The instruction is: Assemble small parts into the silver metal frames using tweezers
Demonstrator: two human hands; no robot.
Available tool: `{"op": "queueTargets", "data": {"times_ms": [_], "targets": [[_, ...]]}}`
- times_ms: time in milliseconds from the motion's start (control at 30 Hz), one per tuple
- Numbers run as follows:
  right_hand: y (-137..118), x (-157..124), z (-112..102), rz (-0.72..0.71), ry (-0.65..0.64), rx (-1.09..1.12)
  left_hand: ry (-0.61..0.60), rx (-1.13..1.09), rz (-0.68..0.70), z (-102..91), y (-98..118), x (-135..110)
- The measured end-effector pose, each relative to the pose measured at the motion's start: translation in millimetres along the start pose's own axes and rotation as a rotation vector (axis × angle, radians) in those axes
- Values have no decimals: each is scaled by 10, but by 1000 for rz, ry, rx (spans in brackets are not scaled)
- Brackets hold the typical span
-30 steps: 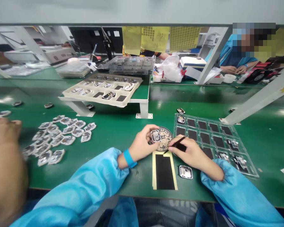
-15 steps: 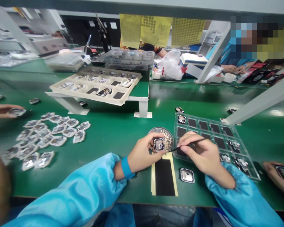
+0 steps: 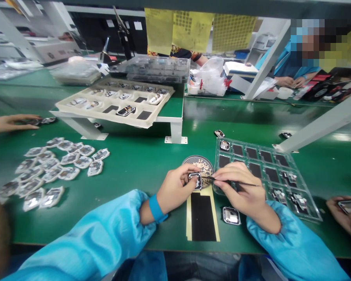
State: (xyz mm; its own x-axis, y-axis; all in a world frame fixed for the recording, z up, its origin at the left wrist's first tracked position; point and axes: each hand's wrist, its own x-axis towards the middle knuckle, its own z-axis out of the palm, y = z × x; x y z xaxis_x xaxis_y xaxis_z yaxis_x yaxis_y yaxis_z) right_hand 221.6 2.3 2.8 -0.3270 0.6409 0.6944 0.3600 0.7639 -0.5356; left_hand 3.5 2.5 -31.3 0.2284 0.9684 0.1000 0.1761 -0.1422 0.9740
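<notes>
Black strip (image 3: 204, 218) laid nearest. Square case (image 3: 195, 180) gripped in left hand (image 3: 175, 187), near strip; tweezers (image 3: 235, 182) pinched in right hand (image 3: 244, 191), tips aimed at case, contact unclear. Parts dish (image 3: 188, 159) partly covered behind; cream tray (image 3: 102, 114) set on stand (image 3: 176, 130) farther back.

From my remote station I see an electronics workshop: long green desk (image 3: 128, 175), compartmented parts tray (image 3: 274, 165) beside the right hand (image 3: 241, 181), a co-worker (image 3: 286, 70) beyond.
</notes>
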Motion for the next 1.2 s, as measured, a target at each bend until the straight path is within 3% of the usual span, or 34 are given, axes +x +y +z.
{"op": "queueTargets", "data": {"times_ms": [400, 800, 1100, 1200], "targets": [[6, 0, 13, -12, -51, -52, -7, 92, -10, -16, -1, -5], [-31, 8, 18, 61, 1, 1, 19, 31, -28, -28, 65, -9], [-7, -14, 34, 50, -28, 44, 28, 147, 32, -75, 54, -10], [8, -23, 37, 106, -40, 85, 30, 196, 80, -102, 88, -4]]}}
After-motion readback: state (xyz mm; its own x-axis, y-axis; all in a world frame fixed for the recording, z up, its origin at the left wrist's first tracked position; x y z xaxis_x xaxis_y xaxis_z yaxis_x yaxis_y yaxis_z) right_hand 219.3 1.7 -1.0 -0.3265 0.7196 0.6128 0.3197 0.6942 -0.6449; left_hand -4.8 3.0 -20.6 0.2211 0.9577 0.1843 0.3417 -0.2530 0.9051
